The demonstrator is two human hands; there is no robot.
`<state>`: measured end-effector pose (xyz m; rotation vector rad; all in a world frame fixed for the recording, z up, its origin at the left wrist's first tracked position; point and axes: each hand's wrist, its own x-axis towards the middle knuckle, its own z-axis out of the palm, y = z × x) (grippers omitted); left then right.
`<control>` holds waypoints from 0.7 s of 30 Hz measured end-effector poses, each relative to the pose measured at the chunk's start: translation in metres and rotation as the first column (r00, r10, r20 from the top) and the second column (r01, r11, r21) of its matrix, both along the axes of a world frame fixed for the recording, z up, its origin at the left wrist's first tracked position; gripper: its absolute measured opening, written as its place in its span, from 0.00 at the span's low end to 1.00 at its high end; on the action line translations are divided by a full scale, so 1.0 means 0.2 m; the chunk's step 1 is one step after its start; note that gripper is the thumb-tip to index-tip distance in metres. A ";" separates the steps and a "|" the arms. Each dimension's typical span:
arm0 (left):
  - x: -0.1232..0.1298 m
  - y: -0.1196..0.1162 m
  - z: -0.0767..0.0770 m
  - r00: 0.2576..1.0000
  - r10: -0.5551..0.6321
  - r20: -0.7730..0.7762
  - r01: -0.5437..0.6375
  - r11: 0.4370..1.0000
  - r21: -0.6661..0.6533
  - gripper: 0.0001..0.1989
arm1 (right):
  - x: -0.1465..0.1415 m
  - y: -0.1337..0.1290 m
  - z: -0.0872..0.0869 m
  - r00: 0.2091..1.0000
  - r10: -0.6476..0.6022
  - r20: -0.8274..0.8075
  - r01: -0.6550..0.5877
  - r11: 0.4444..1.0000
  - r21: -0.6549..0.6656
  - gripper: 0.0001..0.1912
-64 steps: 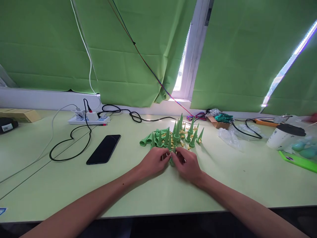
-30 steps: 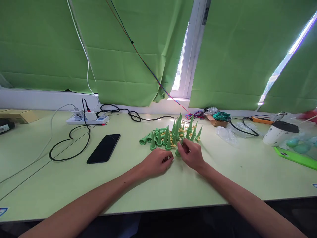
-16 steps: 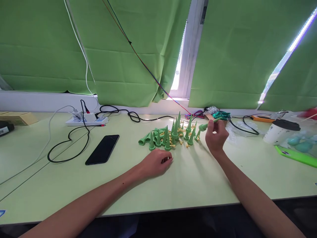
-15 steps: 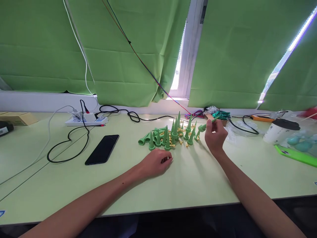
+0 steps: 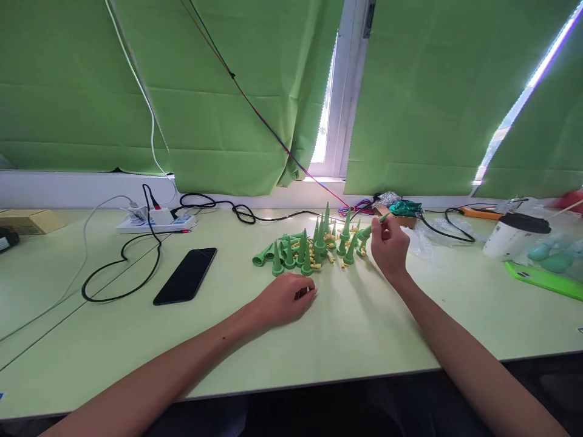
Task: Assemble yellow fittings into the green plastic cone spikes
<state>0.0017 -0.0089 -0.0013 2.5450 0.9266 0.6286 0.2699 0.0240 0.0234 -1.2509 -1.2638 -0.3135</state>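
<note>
Several green cones (image 5: 320, 237) stand upright in a cluster at the middle of the table, with more lying on their sides at its left. Small yellow pieces (image 5: 331, 258) are scattered among them. My right hand (image 5: 390, 247), at the cluster's right edge, pinches a tilted green cone (image 5: 365, 233) whose tip pokes out above the fingers. Just in front of the cones rests my left hand (image 5: 289, 297) on the tabletop, fingers curled together; whether anything small is inside them I cannot make out.
A black phone (image 5: 186, 276) lies left, near a white power strip (image 5: 156, 223) and looped black cable (image 5: 121, 297). At the right are a lidded white cup (image 5: 514, 238), a bright green case (image 5: 546, 281) and plastic bags (image 5: 558, 252). The table's front edge (image 5: 319, 389) runs below my forearms.
My right hand has shifted slightly left with the green cone still in its fingers. The left hand keeps its place on the table. The whole view has moved a little.
</note>
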 end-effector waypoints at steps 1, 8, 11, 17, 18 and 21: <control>0.00 0.00 0.00 1.000 0.000 -0.003 0.000 1.000 -0.002 0.13 | 0.00 0.00 0.00 1.000 0.011 -0.018 -0.011 1.000 0.025 0.18; 0.00 0.00 0.01 1.000 -0.015 -0.009 0.015 0.999 0.034 0.12 | 0.00 0.02 0.02 0.982 0.186 0.014 -0.185 0.981 -0.065 0.18; 0.01 0.00 0.00 1.000 -0.016 -0.008 0.016 0.998 0.054 0.11 | 0.00 0.03 0.01 0.976 0.210 0.058 -0.201 0.971 -0.128 0.19; 0.01 -0.01 0.01 0.999 -0.035 -0.026 0.037 0.997 0.066 0.12 | 0.01 0.05 0.00 0.971 0.218 0.099 -0.196 0.961 -0.193 0.17; 0.01 -0.01 0.01 0.999 -0.036 -0.027 0.038 0.997 0.064 0.12 | 0.01 0.05 0.00 0.971 0.213 0.107 -0.189 0.962 -0.197 0.17; 0.01 -0.01 0.01 0.999 -0.039 -0.031 0.041 0.998 0.056 0.12 | 0.01 0.07 -0.01 0.970 0.202 0.134 -0.170 0.961 -0.217 0.17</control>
